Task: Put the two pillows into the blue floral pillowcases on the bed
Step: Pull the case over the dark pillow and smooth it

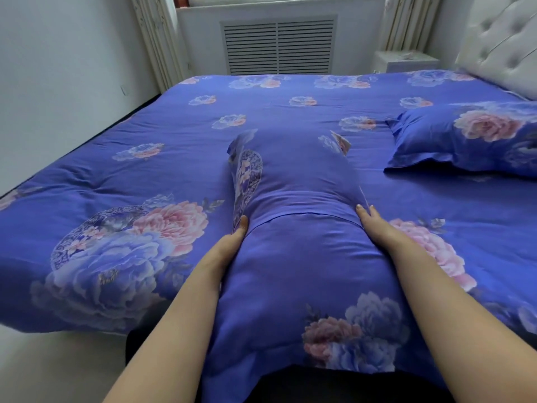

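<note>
A pillow inside a blue floral pillowcase (296, 257) stands lengthwise in front of me, reaching from my lap out over the bed. My left hand (229, 245) grips its left side, fingers pressed into the fabric near the flap edge. My right hand (374, 228) holds the right side, fingertips on the case's edge. An overlapping flap crosses the case between my hands. The pillow itself is hidden by the fabric. A second pillow in a matching case (465, 138) lies flat at the right, near the headboard.
The bed's blue floral cover (116, 184) fills most of the view. A tufted white headboard (502, 45) is at the right, with a white nightstand (406, 61) beside it. A radiator grille (279, 45) and curtains line the far wall. Floor runs along the bed's left side.
</note>
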